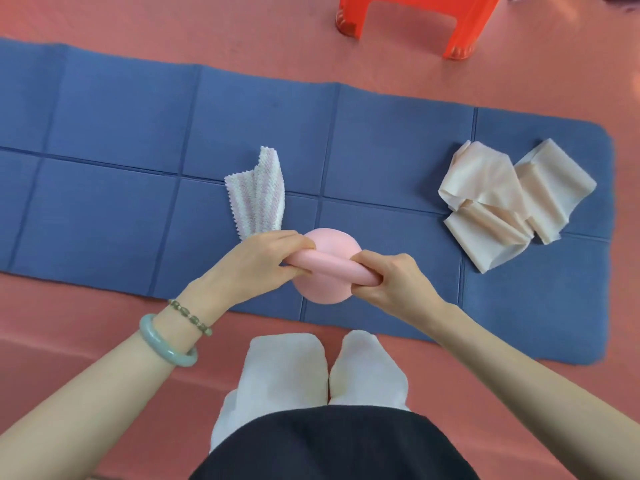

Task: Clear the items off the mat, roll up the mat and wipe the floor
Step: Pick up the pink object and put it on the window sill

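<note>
Fingers [298,242] of the left hand [263,261] and of the right hand [391,280] curl round opposite ends of the handle of the round pink kettlebell [329,241], low over the near edge of the blue folding foam mat [104,133]; whether it rests there is unclear. Gripped so far out, it could tilt and slip onto the white-socked feet [287,365] just below. The striped white cloth [258,192] seems caught under the left hand and may drag along.
</note>
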Available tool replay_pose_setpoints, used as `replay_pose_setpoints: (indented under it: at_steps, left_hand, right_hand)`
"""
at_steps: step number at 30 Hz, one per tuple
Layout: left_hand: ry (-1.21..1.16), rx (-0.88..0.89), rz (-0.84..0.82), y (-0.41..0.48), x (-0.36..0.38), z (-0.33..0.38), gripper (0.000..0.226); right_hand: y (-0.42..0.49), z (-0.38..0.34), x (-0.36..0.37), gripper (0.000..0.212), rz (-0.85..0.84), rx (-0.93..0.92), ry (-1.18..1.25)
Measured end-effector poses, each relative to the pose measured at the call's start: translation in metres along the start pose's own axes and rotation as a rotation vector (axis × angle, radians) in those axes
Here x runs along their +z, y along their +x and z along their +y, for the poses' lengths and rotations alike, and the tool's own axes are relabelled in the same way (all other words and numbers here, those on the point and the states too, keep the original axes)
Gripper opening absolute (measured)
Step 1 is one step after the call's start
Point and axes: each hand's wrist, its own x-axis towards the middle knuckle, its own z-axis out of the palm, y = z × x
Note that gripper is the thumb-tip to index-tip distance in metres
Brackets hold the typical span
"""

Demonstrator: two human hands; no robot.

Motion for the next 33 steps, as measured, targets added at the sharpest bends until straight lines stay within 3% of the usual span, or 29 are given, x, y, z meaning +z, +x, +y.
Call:
replay_pose_setpoints:
  at_steps: [12,19,25,33]
  left_hand:
    - [0.094,0.146,0.005,-0.084,-0.230,0.274,0.022]
    - [0.098,0.242,-0.015,-0.125,-0.324,0.430,0.023]
    - [0.060,0.326,-0.096,-0.123,-0.338,0.540,0.021]
    - [0.085,0.508,-0.265,-0.084,-0.278,0.667,0.020]
  right_hand:
    - [-0.152,-0.227,-0.246,0.025,0.076,-0.004,0.034]
    - [-0.264,-0.330,-0.369,0.020,0.192,-0.011,0.043]
    - [-0.357,-0.346,-0.435,0.013,0.336,0.079,0.097]
    - [-0.474,-0.291,-0.489,0.018,0.476,0.184,0.036]
